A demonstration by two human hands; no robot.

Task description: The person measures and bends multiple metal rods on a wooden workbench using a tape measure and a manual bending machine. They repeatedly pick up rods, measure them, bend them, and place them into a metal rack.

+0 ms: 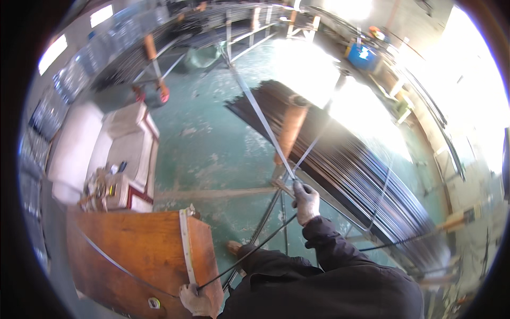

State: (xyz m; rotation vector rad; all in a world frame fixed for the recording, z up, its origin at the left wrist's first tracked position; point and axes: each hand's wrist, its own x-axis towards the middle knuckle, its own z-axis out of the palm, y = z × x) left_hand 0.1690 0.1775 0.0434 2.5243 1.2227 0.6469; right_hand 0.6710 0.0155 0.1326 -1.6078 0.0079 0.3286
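My right hand, in a dirty work glove, grips the near end of a long flat metal strip, which reaches away across the floor. My left hand, gloved too, is closed on a thin dark rod near the right edge of a wooden board. A thin strip lies across the board up to that hand. On the board, just left of my left hand, is a tape measure. Beyond my right hand lies a large stack of long dark metal bars on a metal frame.
An orange-brown post stands by the stack. A light sofa with items on its arm is at the left. A blue drum stands at the back right. Racks of long bars and wrapped packs line the far and left sides.
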